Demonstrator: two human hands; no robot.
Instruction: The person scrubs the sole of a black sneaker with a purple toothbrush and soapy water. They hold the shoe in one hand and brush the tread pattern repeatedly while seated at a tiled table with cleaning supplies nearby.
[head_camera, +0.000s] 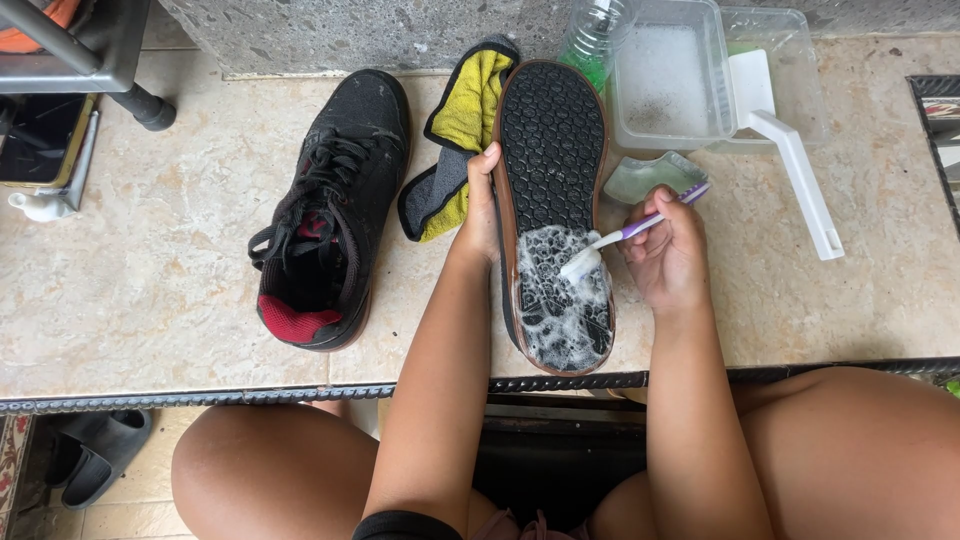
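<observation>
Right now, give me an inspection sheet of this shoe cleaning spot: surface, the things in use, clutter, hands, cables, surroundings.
Surface: beige tiled ledge, stained, with a dark metal front edge.
Job's things: upturned shoe, black sole facing up, foam over its heel end; toothbrush with white head on the foam and purple handle.
Clutter: second black shoe upright with red lining; yellow and grey cloth; clear tub of soapy water; white scrub brush; green plastic bottle.
Hands: left hand grips the upturned shoe's edge; right hand holds the toothbrush.
Cables: nothing seen.
Surroundings: speckled stone wall behind; dark sandal on the floor below.
</observation>
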